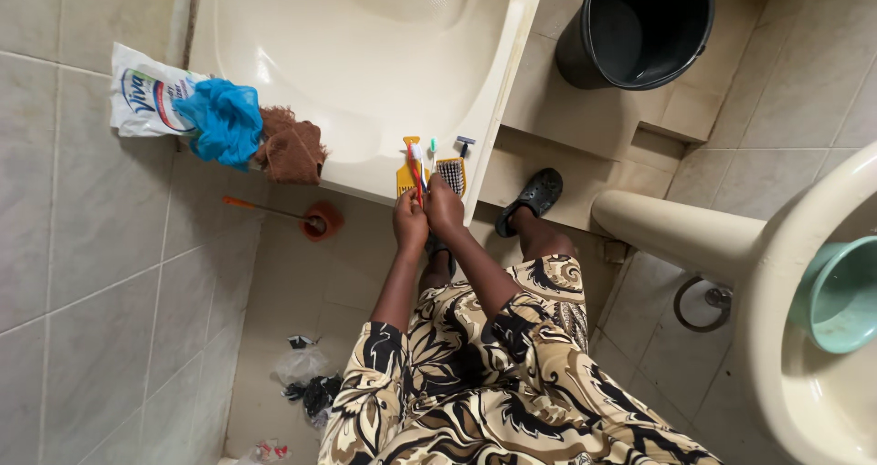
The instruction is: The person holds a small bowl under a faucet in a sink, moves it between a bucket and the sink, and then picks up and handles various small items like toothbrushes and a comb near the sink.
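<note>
- The left hand (410, 223) is at the front rim of the basin (365, 54), fingers curled; its grip is clamped on the lower end of a red toothbrush (417, 177) that points up over the rim.
- The right hand (444, 206) is just beside the left, touching it, fingers folded together near the brush handles; whether its grip holds anything I cannot tell.
- A second toothbrush (433, 154), white with a green head, stands just beside the red one on the rim.
- A yellow comb (407, 168) lies on the rim under the red toothbrush, and a small brush (451, 174) with dark bristles lies just right of it.
- A razor (465, 144) with a blue head lies near the basin's right edge, above the small brush.
- On the left corner of the rim sit a brown cloth (292, 148), a blue mesh sponge (222, 121) touching it, and a white printed bag (142, 92) against the tiled wall.
- A toilet brush (301, 216) with an orange handle lies on the floor below the basin.
- A black bucket (639, 26) stands on the raised step to the right of the basin.
- A black clog (534, 195) is on one foot beside the step.
- A teal bowl (836, 296) sits in the cream fixture at the right edge.
- Crumpled plastic bags (306, 378) lie on the floor near the patterned dress.
</note>
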